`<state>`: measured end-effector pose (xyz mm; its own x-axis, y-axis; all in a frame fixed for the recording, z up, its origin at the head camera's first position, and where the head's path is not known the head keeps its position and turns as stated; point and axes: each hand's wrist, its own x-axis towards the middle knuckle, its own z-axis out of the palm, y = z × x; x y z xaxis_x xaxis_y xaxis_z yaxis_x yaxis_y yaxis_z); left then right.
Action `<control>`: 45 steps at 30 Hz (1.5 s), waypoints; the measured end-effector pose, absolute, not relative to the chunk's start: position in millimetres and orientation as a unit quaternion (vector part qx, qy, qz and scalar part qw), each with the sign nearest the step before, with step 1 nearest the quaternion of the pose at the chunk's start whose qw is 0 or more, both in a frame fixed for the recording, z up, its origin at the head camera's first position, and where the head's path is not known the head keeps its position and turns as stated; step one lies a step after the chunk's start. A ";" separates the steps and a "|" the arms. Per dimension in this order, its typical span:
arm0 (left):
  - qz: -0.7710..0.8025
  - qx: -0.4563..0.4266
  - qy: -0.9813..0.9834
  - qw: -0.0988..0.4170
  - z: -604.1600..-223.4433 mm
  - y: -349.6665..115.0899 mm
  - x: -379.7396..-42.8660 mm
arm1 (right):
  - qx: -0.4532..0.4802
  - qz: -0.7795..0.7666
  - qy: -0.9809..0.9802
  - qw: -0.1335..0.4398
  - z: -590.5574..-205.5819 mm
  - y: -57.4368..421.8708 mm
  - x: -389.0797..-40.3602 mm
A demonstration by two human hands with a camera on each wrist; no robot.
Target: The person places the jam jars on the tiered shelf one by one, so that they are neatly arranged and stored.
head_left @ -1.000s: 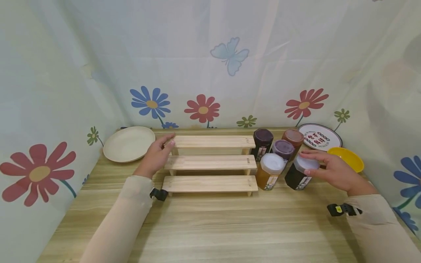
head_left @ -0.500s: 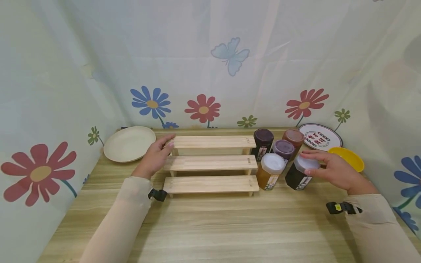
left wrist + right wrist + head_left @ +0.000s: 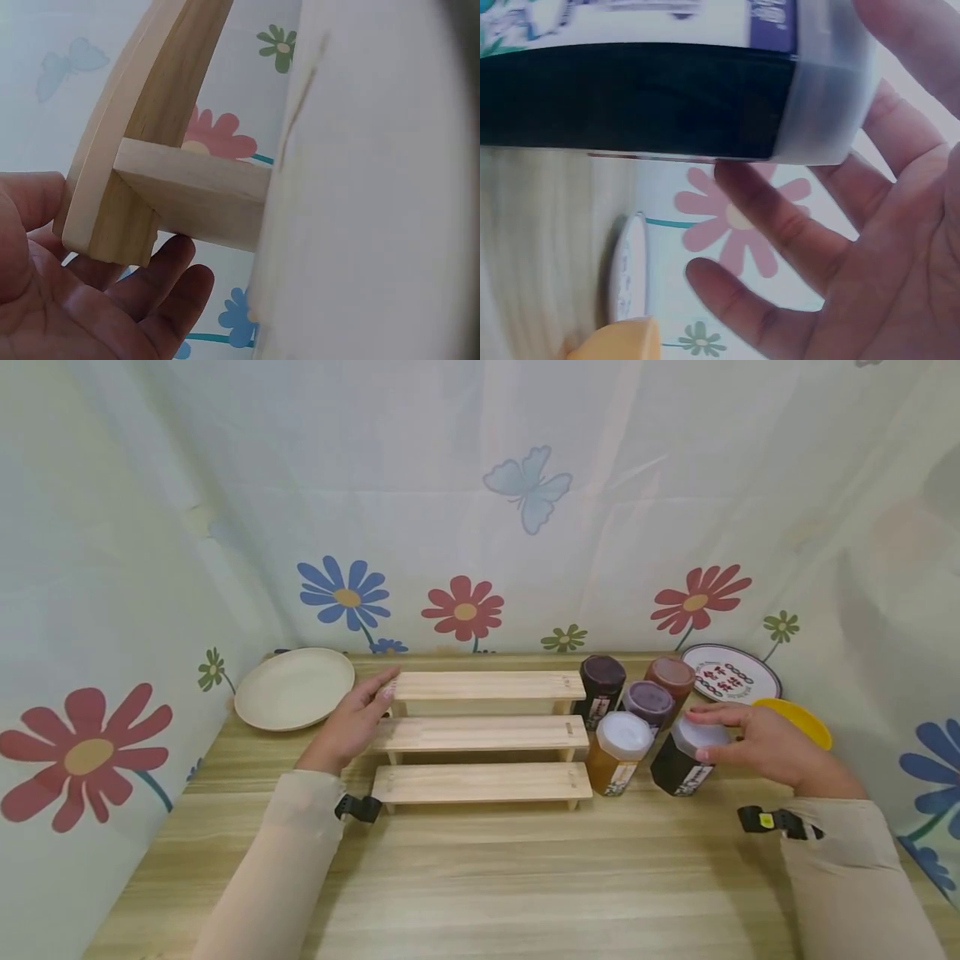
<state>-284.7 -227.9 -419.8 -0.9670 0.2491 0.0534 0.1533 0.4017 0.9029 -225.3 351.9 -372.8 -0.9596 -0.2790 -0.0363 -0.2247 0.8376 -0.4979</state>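
A three-step wooden rack stands mid-table. My left hand rests against its left end, fingertips at the top step. In the left wrist view the thumb and loose fingers of this hand lie on either side of the rack's end panel. My right hand arches over the white lid of a dark jar right of the rack. The right wrist view shows its fingers spread and nearly straight beside the jar, not closed round it.
An orange jar with a white lid stands beside the dark one, with three more jars behind. A cream plate lies at the back left. A printed round plate and a yellow bowl sit at the back right. Flowered cloth walls enclose the table.
Both hands stay where they were; the right wrist has lifted very slightly over the dark jar.
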 end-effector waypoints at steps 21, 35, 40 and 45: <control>0.565 0.131 0.804 0.128 -427.6 -244.7 -286.2 | -0.116 -0.225 0.963 0.089 -357.7 349.7 -226.1; 0.559 0.125 0.811 0.120 -415.8 -241.6 -283.6 | -0.132 -0.234 0.960 0.077 -357.2 346.9 -228.4; 0.553 0.122 0.817 0.111 -412.4 -239.2 -282.4 | -0.129 -0.236 0.959 0.085 -357.9 348.2 -227.5; 0.566 0.105 0.812 0.091 -411.7 -237.7 -283.8 | -0.126 -0.232 0.961 0.086 -357.1 347.2 -226.6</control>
